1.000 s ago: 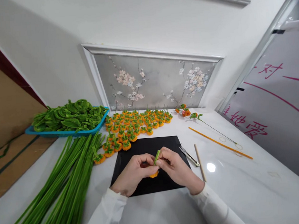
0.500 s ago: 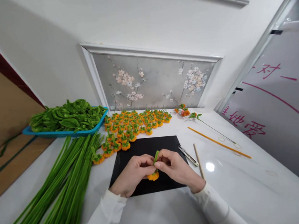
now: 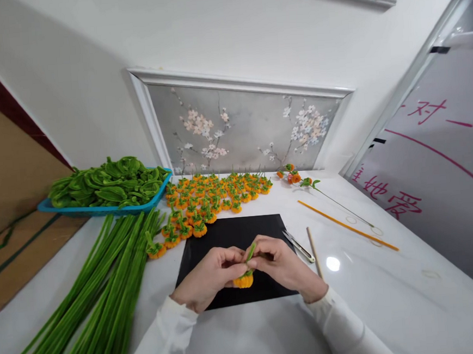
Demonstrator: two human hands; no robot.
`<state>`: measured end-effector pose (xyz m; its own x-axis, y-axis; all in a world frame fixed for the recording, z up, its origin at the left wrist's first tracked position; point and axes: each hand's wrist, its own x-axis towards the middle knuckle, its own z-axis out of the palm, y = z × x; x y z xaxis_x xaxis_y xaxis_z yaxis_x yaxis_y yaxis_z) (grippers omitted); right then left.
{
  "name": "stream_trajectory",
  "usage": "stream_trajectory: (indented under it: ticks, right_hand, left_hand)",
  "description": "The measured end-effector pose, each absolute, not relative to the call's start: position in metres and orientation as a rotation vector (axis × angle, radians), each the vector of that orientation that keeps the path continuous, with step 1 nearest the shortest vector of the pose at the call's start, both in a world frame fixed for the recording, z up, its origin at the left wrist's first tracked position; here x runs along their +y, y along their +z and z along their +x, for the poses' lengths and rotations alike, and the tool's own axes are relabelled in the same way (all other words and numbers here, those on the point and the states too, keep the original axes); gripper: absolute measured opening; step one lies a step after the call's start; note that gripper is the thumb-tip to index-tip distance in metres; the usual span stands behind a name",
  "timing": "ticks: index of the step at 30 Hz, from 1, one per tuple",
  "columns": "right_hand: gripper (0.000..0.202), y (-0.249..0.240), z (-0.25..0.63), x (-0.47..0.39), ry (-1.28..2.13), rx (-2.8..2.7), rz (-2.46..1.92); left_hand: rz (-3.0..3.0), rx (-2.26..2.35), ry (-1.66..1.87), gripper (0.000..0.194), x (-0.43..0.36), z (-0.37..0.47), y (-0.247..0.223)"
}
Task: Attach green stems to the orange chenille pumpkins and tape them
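Over the black mat (image 3: 232, 232), a small orange pipe-cleaner pumpkin (image 3: 243, 281) with a green top hangs between my two hands. My left hand (image 3: 217, 271) is closed in a pinch around the pumpkin's left side and top. With thumb and forefinger, my right hand (image 3: 276, 261) pinches the green pipe-cleaner stem (image 3: 251, 251) that sticks up from it. Fingers partly hide the joint between stem and pumpkin. Several like pumpkins (image 3: 205, 198) stand in rows behind the mat.
A blue tray (image 3: 95, 211) of coiled green pieces stands at the left, above a bundle of green pipe cleaners (image 3: 102, 296). Right of the mat lie scissors (image 3: 299, 245), a thin stick (image 3: 314, 252), an orange pipe cleaner (image 3: 347, 225) and a flower stem (image 3: 343, 207).
The green stem leans more to the right and the pumpkin's orange side shows more fully. Both hands keep hold at nearly the same place.
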<state>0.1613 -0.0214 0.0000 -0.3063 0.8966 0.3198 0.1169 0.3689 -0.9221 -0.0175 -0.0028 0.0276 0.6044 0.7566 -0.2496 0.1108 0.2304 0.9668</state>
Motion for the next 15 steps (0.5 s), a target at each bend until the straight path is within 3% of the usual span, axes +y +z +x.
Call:
stream_trajectory:
  ticks: [9, 12, 15]
  right_hand:
    - [0.015, 0.0043, 0.1584, -0.0244, 0.765, -1.761, -0.949]
    - [0.015, 0.0026, 0.1572, -0.0234, 0.698, -1.714, -0.983]
    - [0.015, 0.0006, 0.1567, -0.0223, 0.621, -1.674, -1.03]
  left_hand:
    - [1.043, 0.769, 0.523, 0.027, -0.0037, -0.0188, 0.029]
    - [1.226, 0.696, 0.61, 0.03, -0.0043, -0.0168, 0.0257]
    - [1.591, 0.765, 0.723, 0.046, -0.0057, -0.0115, 0.0213]
